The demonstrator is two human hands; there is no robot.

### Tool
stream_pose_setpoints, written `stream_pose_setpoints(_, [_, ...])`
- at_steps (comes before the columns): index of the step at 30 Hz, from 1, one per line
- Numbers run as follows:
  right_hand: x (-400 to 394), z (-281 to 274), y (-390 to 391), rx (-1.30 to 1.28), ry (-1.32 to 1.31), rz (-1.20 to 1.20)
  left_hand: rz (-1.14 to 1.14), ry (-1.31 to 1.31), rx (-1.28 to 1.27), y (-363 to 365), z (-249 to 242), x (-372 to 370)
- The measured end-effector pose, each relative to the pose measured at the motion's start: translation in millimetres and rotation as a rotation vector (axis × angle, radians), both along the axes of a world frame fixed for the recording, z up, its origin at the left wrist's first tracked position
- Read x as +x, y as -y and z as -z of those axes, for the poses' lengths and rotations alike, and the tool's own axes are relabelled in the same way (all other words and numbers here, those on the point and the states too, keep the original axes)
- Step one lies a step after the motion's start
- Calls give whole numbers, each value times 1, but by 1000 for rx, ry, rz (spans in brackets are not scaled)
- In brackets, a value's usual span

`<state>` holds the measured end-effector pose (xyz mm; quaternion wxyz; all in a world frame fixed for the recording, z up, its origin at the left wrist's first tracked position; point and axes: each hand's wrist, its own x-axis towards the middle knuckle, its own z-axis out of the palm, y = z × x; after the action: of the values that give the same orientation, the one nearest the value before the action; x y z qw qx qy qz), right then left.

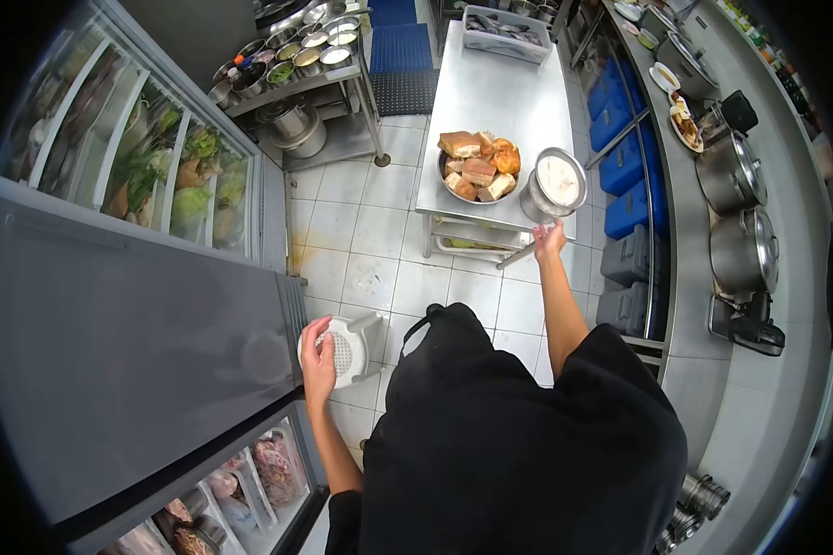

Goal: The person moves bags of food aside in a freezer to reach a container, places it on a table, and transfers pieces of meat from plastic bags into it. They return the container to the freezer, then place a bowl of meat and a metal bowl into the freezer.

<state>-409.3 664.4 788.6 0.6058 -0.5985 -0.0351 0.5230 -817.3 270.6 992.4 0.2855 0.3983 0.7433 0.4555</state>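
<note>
My right hand (550,240) is at the near corner of the steel table (504,92), fingers apart, fingertips right by the rim of a metal pot (533,200). The pot stands upright, with something white (561,179) inside. To its left on the table, a round bowl (445,184) is heaped with browned bread chunks (478,170). My left hand (318,359) is open, its fingers slightly curved, close to the edge of the grey fridge panel (148,342). Beneath that hand in this view is a white plastic stool (350,350) on the tiled floor.
Vegetables show behind the fridge's upper glass (171,166); trays of meat (273,467) sit below. A rack of filled metal tins (307,61) is at the back left. Blue bins (626,165) line the right, under a counter with lidded pots (743,250). A plastic tub (506,46) is at the table's far end.
</note>
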Motion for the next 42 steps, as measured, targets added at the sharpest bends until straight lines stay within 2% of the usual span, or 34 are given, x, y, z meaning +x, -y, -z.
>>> stream_pose_setpoints(1, [4,-4,-4,46,67,82,28,14,-22,-10,3,1])
stream_pose_setpoints(4, [16,-4,-17,207,67,41,114,50,-75,-37,11,6])
stream_pose_setpoints(8, [31,18,-35,160,58,-73,226,106,-98,-63,26,12])
stream_pose_setpoints(11, [33,18,-36,223,14,-89,286,87,-129,-82,31,16])
stream_pose_setpoints(12, [30,18,-37,220,6,-31,308,103,-121,-89,33,19])
stream_pose_setpoints(15, [39,55,-40,183,-33,-50,360,202,-128,-114,39,29])
stream_pose_setpoints(20, [27,27,-2,186,-20,-50,571,330,-124,-184,69,70])
stream_pose_setpoints(22, [31,30,2,214,-12,-85,676,415,-101,-210,95,96])
stream_pose_setpoints(24, [37,39,0,247,-15,-118,797,393,-136,-230,99,123])
stream_pose_setpoints(27, [34,13,-7,229,-45,0,905,403,-164,-245,107,150])
stream_pose_setpoints(32, [57,15,-23,322,-153,-176,878,450,-217,-231,112,137])
stream_pose_setpoints(35, [34,5,3,238,-306,-647,757,560,-299,-206,114,110])
stream_pose_setpoints(37, [-19,-28,14,51,-232,-925,680,627,-273,-187,129,90])
stream_pose_setpoints(40, [-63,-27,0,154,-318,-984,535,651,-272,-151,132,70])
stream_pose_setpoints(42, [-92,4,-29,218,-512,-1047,514,693,-205,-127,155,61])
